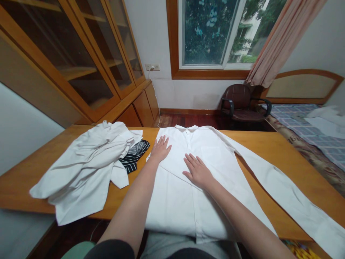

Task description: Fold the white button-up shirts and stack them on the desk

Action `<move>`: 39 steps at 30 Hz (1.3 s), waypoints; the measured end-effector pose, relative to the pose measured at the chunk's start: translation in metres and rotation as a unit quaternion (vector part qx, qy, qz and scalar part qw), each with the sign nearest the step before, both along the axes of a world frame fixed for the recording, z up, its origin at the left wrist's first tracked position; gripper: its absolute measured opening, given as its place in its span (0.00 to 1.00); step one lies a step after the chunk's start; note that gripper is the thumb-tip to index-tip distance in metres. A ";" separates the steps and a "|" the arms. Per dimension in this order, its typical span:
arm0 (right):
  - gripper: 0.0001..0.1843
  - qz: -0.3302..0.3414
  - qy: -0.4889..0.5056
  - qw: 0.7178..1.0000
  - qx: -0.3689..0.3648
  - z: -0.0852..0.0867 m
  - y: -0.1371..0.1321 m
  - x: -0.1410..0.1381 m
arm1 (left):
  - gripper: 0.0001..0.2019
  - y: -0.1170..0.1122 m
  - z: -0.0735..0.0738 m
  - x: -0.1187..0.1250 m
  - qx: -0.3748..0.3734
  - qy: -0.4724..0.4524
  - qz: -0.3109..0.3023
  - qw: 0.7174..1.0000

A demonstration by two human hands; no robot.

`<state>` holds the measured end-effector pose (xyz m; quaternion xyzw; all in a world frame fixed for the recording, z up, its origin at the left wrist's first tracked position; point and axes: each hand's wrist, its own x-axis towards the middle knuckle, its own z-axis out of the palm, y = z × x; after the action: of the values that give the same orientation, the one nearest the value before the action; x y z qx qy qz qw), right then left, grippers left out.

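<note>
A white long-sleeved shirt (178, 194) lies flat on the wooden table (283, 151), collar away from me, its right sleeve stretched out toward the table's near right corner. My left hand (160, 148) rests flat on the shirt's left shoulder area, fingers spread and open. My right hand (198, 171) lies flat on the shirt's middle, fingers stretched out. Neither hand holds anything.
A crumpled pile of white clothes (86, 169) sits on the table's left, with a dark striped garment (134, 155) beside it. Behind stand a glass-fronted wooden cabinet (81, 61), a window, a brown chair (242, 102) and a bed (309, 126) at the right.
</note>
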<state>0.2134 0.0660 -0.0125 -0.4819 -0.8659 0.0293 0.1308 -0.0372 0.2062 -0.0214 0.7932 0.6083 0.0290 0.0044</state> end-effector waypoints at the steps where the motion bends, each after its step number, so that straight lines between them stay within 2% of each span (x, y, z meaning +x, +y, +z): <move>1: 0.35 -0.005 -0.006 1.000 0.004 0.001 -0.007 0.011 | 0.32 0.000 0.000 0.000 -0.001 0.000 0.000 1.000; 6: 0.35 -0.020 -0.023 0.999 0.025 -0.001 -0.047 0.061 | 0.33 0.002 -0.001 -0.001 -0.003 0.003 0.001 1.000; 10: 0.36 -0.022 -0.034 0.999 0.023 0.000 -0.076 0.088 | 0.33 0.002 -0.003 -0.001 -0.002 0.000 0.001 1.000; 16: 0.37 -0.007 -0.049 0.999 0.005 0.003 -0.103 0.113 | 0.32 0.002 -0.005 -0.002 0.005 -0.010 0.000 1.000; 21: 0.35 -0.001 -0.039 0.999 -0.031 0.009 -0.103 0.119 | 0.32 0.001 -0.005 -0.001 0.007 -0.008 0.002 1.000; 26: 0.32 -0.009 -0.013 0.999 -0.034 0.018 -0.062 0.088 | 0.32 -0.001 -0.003 0.000 0.015 -0.003 0.001 1.000; 29: 0.33 -0.008 0.009 1.000 -0.012 0.019 -0.023 0.051 | 0.32 -0.001 -0.003 0.000 0.012 -0.002 0.003 1.000; 33: 0.33 0.002 0.031 1.000 -0.002 0.011 0.022 -0.004 | 0.33 0.000 -0.004 0.000 0.012 -0.006 0.001 1.000; 36: 0.33 0.009 0.031 0.999 -0.008 0.003 0.039 -0.032 | 0.32 0.001 -0.004 -0.001 0.013 -0.002 0.000 1.000; 39: 0.34 0.017 0.027 0.999 -0.010 -0.002 0.043 -0.038 | 0.32 0.001 -0.003 -0.001 0.009 -0.001 0.003 1.000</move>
<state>0.1753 0.1091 -0.0140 -0.4674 -0.8697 0.0530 0.1494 -0.0378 0.2067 -0.0249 0.7913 0.6104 0.0353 -0.0024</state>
